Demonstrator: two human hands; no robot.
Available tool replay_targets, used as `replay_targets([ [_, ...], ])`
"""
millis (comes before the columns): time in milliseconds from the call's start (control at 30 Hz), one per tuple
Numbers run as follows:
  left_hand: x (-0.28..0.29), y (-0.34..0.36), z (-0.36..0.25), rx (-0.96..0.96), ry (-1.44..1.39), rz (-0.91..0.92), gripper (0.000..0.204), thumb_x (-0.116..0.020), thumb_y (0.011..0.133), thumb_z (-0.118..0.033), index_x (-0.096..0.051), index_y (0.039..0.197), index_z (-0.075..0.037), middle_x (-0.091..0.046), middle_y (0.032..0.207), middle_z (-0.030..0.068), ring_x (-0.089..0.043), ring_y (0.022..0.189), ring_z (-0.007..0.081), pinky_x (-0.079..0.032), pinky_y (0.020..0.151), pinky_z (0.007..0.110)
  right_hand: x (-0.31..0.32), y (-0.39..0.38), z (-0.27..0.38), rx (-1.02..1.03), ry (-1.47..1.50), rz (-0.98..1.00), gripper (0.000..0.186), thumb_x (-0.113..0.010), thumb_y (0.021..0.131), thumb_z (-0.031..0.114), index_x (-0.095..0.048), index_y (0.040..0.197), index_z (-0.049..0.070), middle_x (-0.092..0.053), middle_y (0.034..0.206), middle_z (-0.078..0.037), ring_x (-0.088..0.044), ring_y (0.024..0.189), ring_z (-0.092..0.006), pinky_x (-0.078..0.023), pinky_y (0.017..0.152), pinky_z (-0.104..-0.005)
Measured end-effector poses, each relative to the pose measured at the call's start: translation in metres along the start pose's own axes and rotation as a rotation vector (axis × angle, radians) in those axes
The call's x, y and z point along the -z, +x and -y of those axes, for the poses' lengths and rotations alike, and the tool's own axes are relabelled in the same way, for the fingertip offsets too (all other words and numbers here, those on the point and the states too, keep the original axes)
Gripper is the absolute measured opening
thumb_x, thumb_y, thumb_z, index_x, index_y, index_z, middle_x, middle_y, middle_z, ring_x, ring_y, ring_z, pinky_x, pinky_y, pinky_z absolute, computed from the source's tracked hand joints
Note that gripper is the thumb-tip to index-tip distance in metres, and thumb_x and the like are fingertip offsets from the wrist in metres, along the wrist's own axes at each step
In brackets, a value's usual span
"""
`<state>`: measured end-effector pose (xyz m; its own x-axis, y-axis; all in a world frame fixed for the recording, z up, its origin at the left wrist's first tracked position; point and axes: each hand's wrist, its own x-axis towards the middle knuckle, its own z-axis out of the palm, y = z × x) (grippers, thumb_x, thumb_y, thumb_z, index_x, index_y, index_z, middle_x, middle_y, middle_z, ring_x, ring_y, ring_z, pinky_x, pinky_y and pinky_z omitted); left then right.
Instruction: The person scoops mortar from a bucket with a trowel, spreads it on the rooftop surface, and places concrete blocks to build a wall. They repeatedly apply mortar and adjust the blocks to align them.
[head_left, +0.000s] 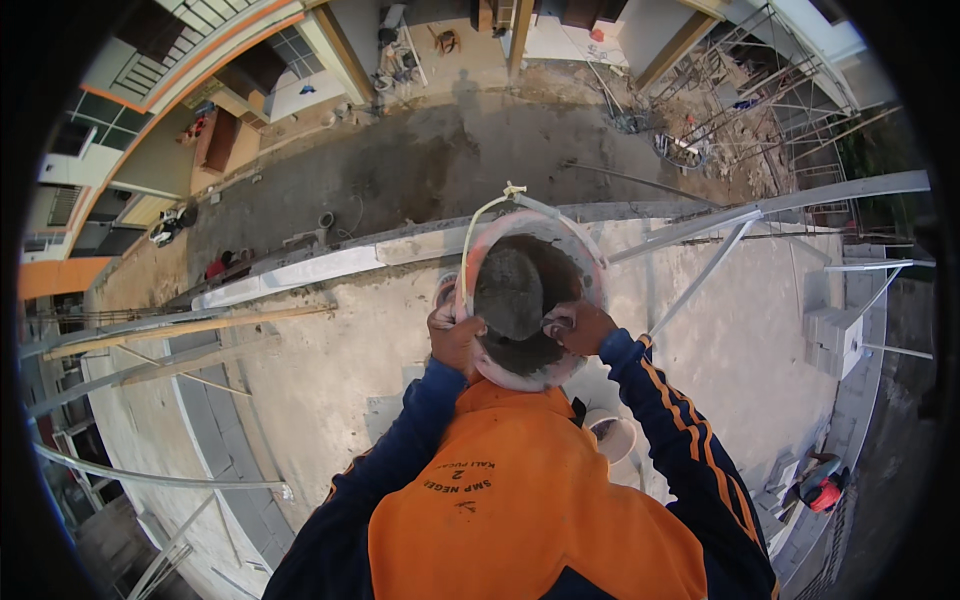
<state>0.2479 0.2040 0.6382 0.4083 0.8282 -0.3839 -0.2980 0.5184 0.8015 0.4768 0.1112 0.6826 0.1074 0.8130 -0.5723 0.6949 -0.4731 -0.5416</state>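
Observation:
A pale, mortar-smeared bucket (598, 270) stands right in front of me, its handle raised at the far side with a yellowish length of tube on it. Grey wet mortar (508, 290) lies inside, heaped toward the left. My left hand (457, 340) is closed on the near left part of the rim, thumb over the edge. At the near right of the opening, my right hand (583, 327) is closed round what looks like a trowel handle (558, 324); mortar or shadow hides the blade. A small reddish round thing (446, 290) shows behind my left hand.
A second bucket (610, 438) sits close by my right side. Beyond the low block wall (320, 270) lies a lower courtyard. Metal braces (700, 275) and wooden poles (190, 330) cross both sides. Stacked grey blocks (832, 342) and another person (825, 485) are at right.

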Motion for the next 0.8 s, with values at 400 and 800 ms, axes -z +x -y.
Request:
replay_targets([
  [400,-0.016,0.09,-0.032,0.059,-0.125,-0.203,0.017,-0.057,0.075,0.004,-0.057,0.088,-0.006,-0.052,0.07,0.001,-0.051,0.064,0.0132,-0.044,0.065,0.027,0.018,-0.012,0.015,-0.156,-0.301,-0.506,0.027,-0.062,0.089,0.028,-0.063,0.111,0.012,-0.069,0.093,-0.016,-0.069,0.085,-0.0352,-0.055,0.072,-0.047],
  [800,0.022,0.156,-0.076,-0.186,-0.075,-0.317,0.016,-0.061,0.071,0.002,-0.058,0.085,-0.004,-0.056,0.072,0.0027,-0.052,0.067,0.015,-0.042,0.066,0.028,-0.039,-0.057,-0.088,-0.314,0.206,-0.871,0.033,-0.068,0.088,0.025,-0.064,0.114,0.006,-0.071,0.102,-0.019,-0.068,0.094,-0.0366,-0.054,0.081,-0.0416],
])
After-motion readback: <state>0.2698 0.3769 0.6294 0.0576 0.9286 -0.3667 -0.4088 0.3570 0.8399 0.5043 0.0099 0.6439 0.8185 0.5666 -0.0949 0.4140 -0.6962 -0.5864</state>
